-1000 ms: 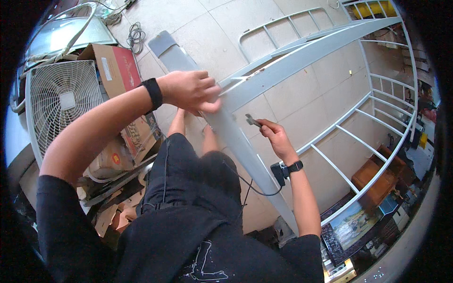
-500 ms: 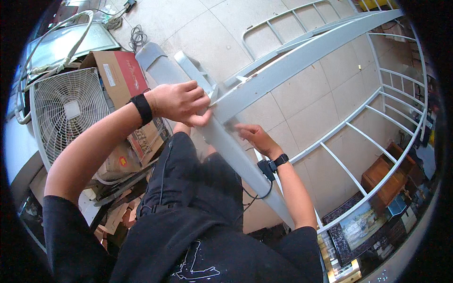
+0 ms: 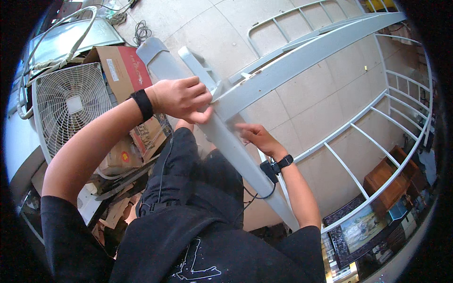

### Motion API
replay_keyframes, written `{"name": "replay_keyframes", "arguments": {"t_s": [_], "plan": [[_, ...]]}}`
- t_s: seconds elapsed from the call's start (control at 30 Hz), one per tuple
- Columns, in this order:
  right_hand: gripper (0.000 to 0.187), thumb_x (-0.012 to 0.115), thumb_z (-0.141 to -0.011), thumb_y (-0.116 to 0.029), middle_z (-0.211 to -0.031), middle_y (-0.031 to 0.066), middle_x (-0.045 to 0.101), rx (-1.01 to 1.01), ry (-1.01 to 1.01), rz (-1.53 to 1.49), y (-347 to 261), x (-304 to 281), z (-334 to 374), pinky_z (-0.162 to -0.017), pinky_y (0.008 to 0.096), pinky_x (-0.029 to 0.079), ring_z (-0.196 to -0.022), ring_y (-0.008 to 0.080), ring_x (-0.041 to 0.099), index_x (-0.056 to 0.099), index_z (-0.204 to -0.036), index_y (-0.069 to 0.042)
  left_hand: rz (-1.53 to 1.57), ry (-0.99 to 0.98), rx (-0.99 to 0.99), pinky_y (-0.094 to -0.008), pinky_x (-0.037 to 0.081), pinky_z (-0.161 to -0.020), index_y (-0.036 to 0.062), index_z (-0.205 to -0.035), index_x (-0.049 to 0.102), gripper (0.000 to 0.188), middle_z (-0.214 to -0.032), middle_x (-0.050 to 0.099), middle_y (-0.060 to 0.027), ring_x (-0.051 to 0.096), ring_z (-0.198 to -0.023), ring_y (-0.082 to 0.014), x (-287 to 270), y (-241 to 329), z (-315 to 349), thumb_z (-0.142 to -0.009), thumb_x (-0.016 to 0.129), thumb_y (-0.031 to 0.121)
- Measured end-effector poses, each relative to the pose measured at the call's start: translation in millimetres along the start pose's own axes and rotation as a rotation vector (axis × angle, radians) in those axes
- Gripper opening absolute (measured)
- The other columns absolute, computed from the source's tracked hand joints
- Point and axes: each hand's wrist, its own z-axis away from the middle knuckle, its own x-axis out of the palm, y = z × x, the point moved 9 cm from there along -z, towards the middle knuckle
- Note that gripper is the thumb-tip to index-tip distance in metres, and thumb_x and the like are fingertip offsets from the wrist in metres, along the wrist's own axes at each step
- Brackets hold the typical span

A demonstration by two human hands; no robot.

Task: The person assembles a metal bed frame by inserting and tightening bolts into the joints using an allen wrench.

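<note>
A grey-white metal post (image 3: 236, 148), part of a frame, slants from the upper left down past my legs. A broad metal rail (image 3: 273, 87) meets it and runs off to the upper right. My left hand (image 3: 185, 100) is closed over the post beside this joint, its fingers curled and its thumb along the post. On the rail's near side, by the inner face of the post, is my right hand (image 3: 261, 139). Its fingers are bent in, with the index finger reaching toward the joint. A blur at those fingertips hides whatever they hold.
A white fan grille (image 3: 71, 101) and cardboard boxes (image 3: 115, 70) crowd the left. Ladder-like white metal frames (image 3: 351, 125) stand at the right, near a wooden cabinet (image 3: 384, 181) and a framed picture (image 3: 361, 231). A black cable (image 3: 142, 32) lies on the tiled floor.
My view has shifted slightly, so most things sit a little differently in the picture. Both hands stay at the same joint, the right fingers having moved only a little.
</note>
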Motion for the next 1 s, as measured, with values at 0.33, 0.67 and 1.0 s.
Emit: {"name": "replay_keyframes", "arguments": {"t_s": [0.33,0.67,1.0], "plan": [[0.043,0.058,-0.102,-0.020,-0.088,0.0173,0.071,0.167,0.283,0.419,-73,29,83,-0.074,0.0379,0.052,-0.082,0.0211,0.067,0.055,-0.141,-0.002,0.018,0.016,-0.011,-0.0335,0.052,-0.068,0.0144,-0.114,0.040,0.042,-0.096,0.056,-0.0090,0.059,-0.078,-0.0226,-2,1,0,-0.084,0.068,0.017],[0.028,0.061,-0.096,-0.009,-0.081,0.0179,0.064,0.007,0.277,0.542,-180,84,99,-0.066,0.0363,0.049,-0.069,0.0273,0.062,0.062,-0.123,-0.002,0.021,0.015,-0.030,-0.0318,0.050,-0.069,0.0159,-0.116,0.042,0.044,-0.095,0.055,-0.0066,0.059,-0.081,-0.0227,-1,2,1,-0.082,0.070,0.018],[0.021,0.062,-0.100,-0.021,-0.079,0.0254,0.066,-0.138,0.376,0.817,-194,92,85,-0.065,0.0477,0.049,-0.077,0.0442,0.065,0.065,-0.101,0.000,0.017,0.050,-0.021,-0.0320,0.047,-0.066,0.0159,-0.114,0.043,0.039,-0.091,0.053,-0.0052,0.058,-0.077,-0.0211,-4,3,1,-0.086,0.068,0.023]]}}
